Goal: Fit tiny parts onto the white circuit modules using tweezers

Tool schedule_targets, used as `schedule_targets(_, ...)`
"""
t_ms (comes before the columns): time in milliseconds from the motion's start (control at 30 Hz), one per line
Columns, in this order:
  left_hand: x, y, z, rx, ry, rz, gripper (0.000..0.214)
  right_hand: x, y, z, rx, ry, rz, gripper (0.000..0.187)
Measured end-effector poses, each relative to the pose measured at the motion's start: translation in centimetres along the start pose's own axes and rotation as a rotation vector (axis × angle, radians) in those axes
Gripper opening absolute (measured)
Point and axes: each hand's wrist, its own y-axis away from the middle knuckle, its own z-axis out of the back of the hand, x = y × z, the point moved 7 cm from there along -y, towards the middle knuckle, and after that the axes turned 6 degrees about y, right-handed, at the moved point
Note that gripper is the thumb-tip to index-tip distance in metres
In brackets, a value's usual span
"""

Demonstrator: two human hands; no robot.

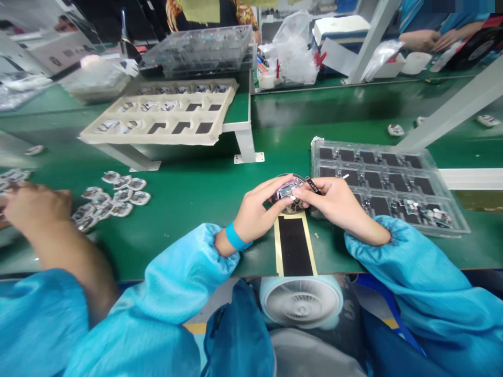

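My left hand [262, 208] and my right hand [333, 201] meet over the green table, both pinched on a small round electronic part [288, 191] with a circuit board showing on top. The right fingers also grip a thin black strip [313, 184] at the part's right edge. Under the hands lies a round black fixture [293, 208] at the top of a black mat with a yellow border [294, 246].
A clear tray [387, 183] with dark pockets, a few filled, lies to the right. A beige tray [165, 112] sits on a white stand behind. Several loose round parts [113, 199] lie at left by another person's hand [37, 207]. A white fan [301, 301] hangs below.
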Motion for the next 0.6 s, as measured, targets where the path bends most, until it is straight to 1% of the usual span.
schedule_targets(67, -0.2, 0.0, 0.0, -0.008, -0.018, -0.01, 0.044, 0.0, 0.0, -0.1, 0.013, -0.01, -0.002, 0.042)
schedule_targets(133, -0.1, 0.1, 0.1, -0.034, 0.012, 0.03, 0.042, -0.2, -0.1, -0.3, 0.022, -0.023, -0.001, 0.04)
schedule_targets(200, 0.4, 0.1, 0.0, -0.064, 0.103, 0.117, 0.042, -0.4, -0.2, -0.3, -0.01, -0.051, 0.013, 0.038)
schedule_targets(267, 1.0, 0.3, -0.2, -0.074, 0.226, 0.21, 0.045, -0.6, -0.4, -0.1, -0.05, -0.102, 0.035, 0.042)
schedule_targets(367, 1.5, 0.3, -0.7, -0.062, 0.352, 0.276, 0.049, -0.7, -0.5, -0.2, -0.031, -0.159, 0.056, 0.045)
schedule_targets(500, 1.6, 0.3, -0.8, -0.053, 0.39, 0.266, 0.048, -0.5, -0.5, -0.3, -0.013, -0.162, 0.068, 0.04)
schedule_targets(600, 1.4, 0.2, -0.6, -0.06, 0.343, 0.2, 0.045, -0.4, -0.5, -0.3, 0.002, -0.161, 0.076, 0.039)
